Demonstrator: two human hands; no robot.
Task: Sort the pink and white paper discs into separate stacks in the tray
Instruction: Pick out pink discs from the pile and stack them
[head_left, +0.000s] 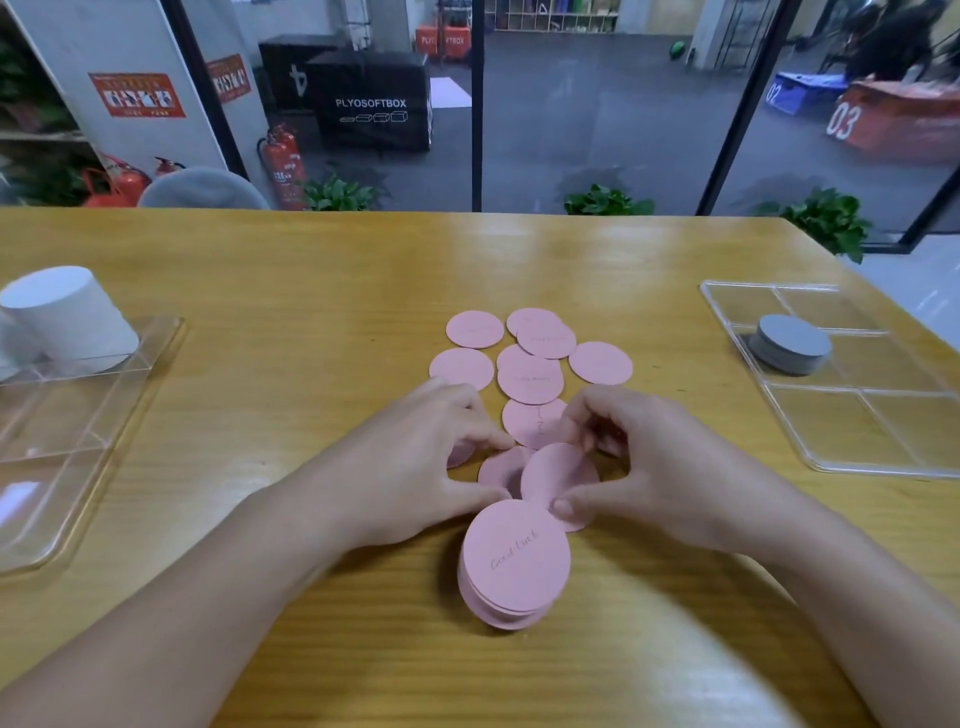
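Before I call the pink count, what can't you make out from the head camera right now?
- How many discs are in the near pink stack: edges blur together.
- Discs under the left hand and right hand: fingers cover them.
- Small script on the far loose discs: too small.
- Left tray: cut by the frame edge.

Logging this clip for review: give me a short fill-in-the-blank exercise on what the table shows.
1. The right hand pinches a ___ disc.
2. The near pink stack rests on the ___, not in a tray.
3. The tall white stack stands in the tray on the ___.
4. The right tray holds a ___ stack.

Missing: pink; table; left; grey
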